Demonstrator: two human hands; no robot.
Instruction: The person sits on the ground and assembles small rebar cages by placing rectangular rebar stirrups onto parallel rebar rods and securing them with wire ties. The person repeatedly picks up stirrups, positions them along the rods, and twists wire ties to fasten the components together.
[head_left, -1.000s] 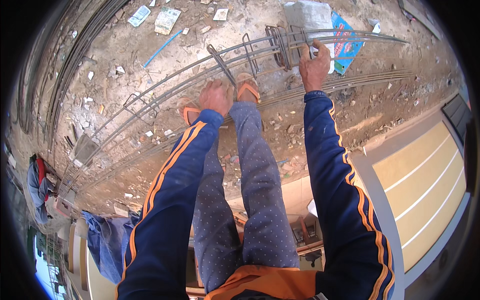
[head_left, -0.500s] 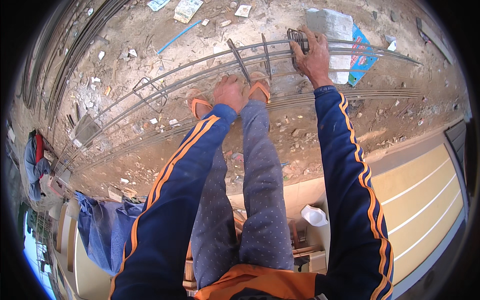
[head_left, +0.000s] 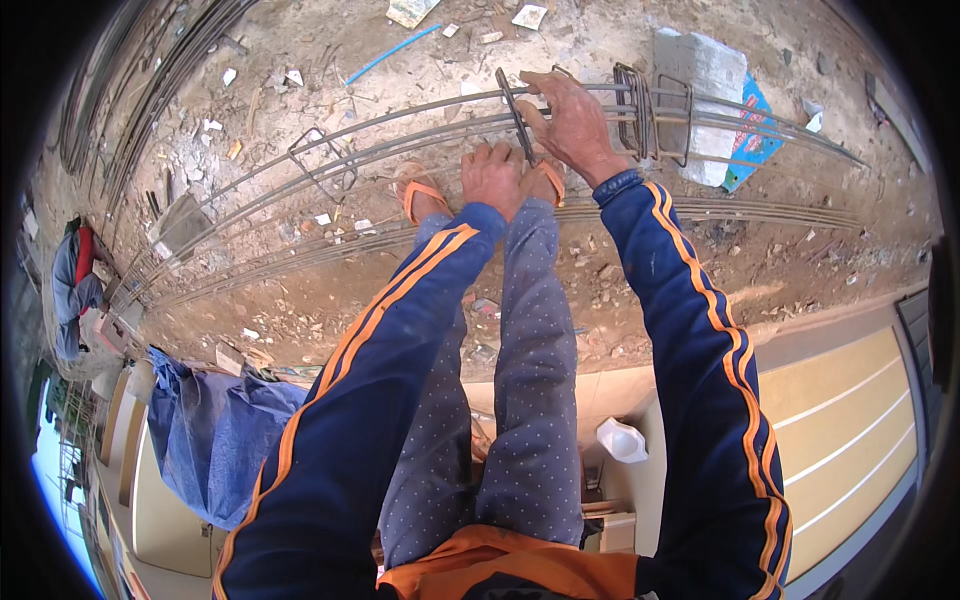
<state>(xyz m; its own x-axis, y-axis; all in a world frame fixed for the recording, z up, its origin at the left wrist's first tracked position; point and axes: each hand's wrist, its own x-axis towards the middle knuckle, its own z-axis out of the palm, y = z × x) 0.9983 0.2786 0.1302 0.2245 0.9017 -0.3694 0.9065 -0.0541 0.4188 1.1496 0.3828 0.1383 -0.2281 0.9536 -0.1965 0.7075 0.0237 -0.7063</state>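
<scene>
Long steel reinforcing bars [head_left: 420, 132] run left to right above the ground, with square wire stirrups around them. My left hand [head_left: 492, 180] is closed at the near bars, between my sandalled feet; its fingertips are partly hidden. My right hand [head_left: 575, 120] reaches over the bars, thumb and fingers closed at a dark, tilted stirrup [head_left: 515, 115]. Another stirrup shows partly behind the right hand. To its right hangs a bunch of several stirrups [head_left: 633, 110]. A further stirrup [head_left: 322, 160] leans around the bars at the left.
A pale block [head_left: 697, 75] lies under the bars at right, beside a blue printed sheet [head_left: 752, 130]. Loose bars [head_left: 720, 210] lie on the rubble-strewn ground near my feet. More rods [head_left: 130, 90] lie at upper left. A blue tarp [head_left: 220, 440] and another person [head_left: 75, 290] are at left.
My right hand has moved left from the bunch of stirrups to the stirrups near my left hand. The left hand stays by the near bars. The whole view has shifted slightly.
</scene>
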